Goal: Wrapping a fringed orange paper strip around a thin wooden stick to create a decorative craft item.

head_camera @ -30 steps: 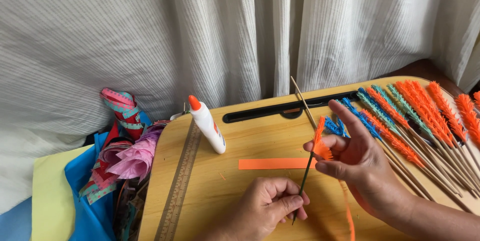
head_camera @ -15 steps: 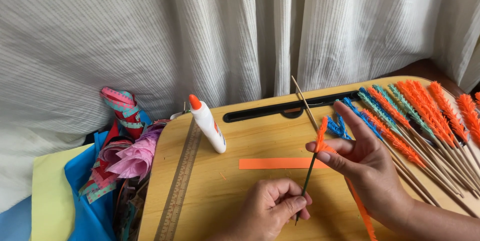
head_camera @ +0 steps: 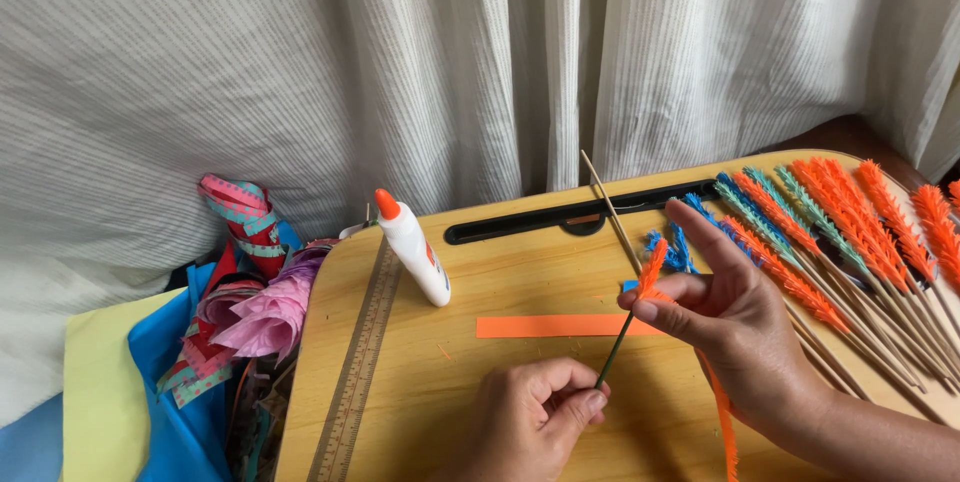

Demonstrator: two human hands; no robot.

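Observation:
My left hand (head_camera: 535,420) pinches the lower end of a thin dark stick (head_camera: 612,350) near the board's front edge. My right hand (head_camera: 735,327) holds an orange fringed paper strip (head_camera: 653,273) against the top of that stick; the strip's loose tail (head_camera: 722,417) hangs down under my wrist. A flat orange paper strip (head_camera: 560,326) lies on the wooden lap board (head_camera: 470,272) just behind my hands. A bare wooden skewer (head_camera: 608,210) lies slanted behind the right hand.
A white glue bottle (head_camera: 415,250) with an orange cap stands on the board's left part, beside an inlaid ruler (head_camera: 358,367). Several finished orange, blue and green fringed sticks (head_camera: 850,232) fan across the right. Crumpled patterned paper scraps (head_camera: 245,292) and blue and yellow sheets (head_camera: 120,382) lie left. Curtain behind.
My right hand has turned a little and the orange fringe sits higher around the stick's tip; the hanging tail has swung slightly. My left hand has kept its pinch on the stick.

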